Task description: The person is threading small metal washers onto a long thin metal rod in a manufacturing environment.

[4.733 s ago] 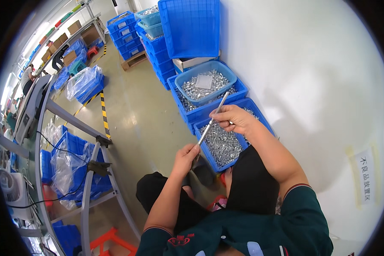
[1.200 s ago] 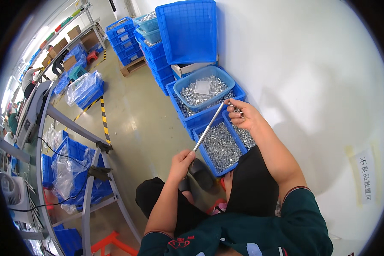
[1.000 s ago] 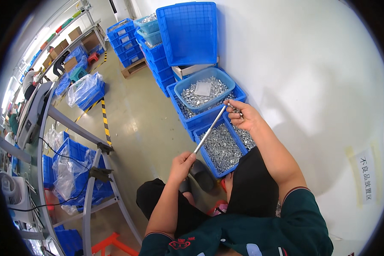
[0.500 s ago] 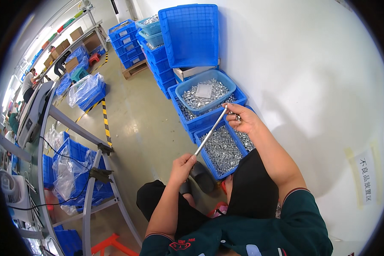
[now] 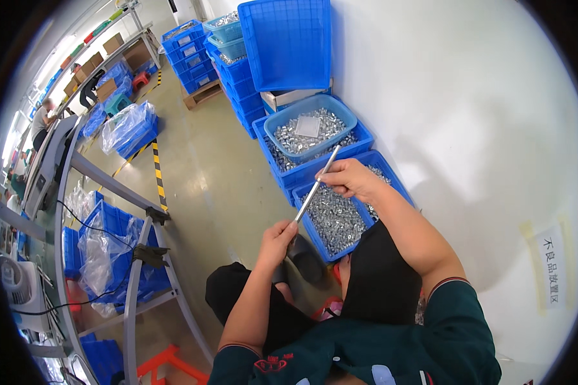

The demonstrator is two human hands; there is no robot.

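A thin, straight metal rod [image 5: 308, 199] slants up and away from me, its far end bare. My left hand [image 5: 277, 244] is closed round its lower end. My right hand [image 5: 352, 178] pinches the rod partway up, fingers curled; whether small parts sit inside the palm is hidden. Below the right hand stands a blue bin [image 5: 307, 226] of small shiny metal parts [image 5: 334, 224]. Just beyond, a light-blue tub [image 5: 271, 131] of similar parts rests on another blue bin [image 5: 277, 176], with a clear square piece [image 5: 307, 126] lying on the parts.
An upright blue crate [image 5: 286, 45] and stacked blue bins [image 5: 247, 96] stand farther along the white wall [image 5: 469, 128]. At left is a grey metal frame [image 5: 131, 308] with a black cable and plastic-covered blue crates [image 5: 112, 256]. Other people work in the far left background.
My right hand has slid down the rod from its far tip toward my left hand. The small parts seen in its fingers before no longer show. The left hand has risen slightly.
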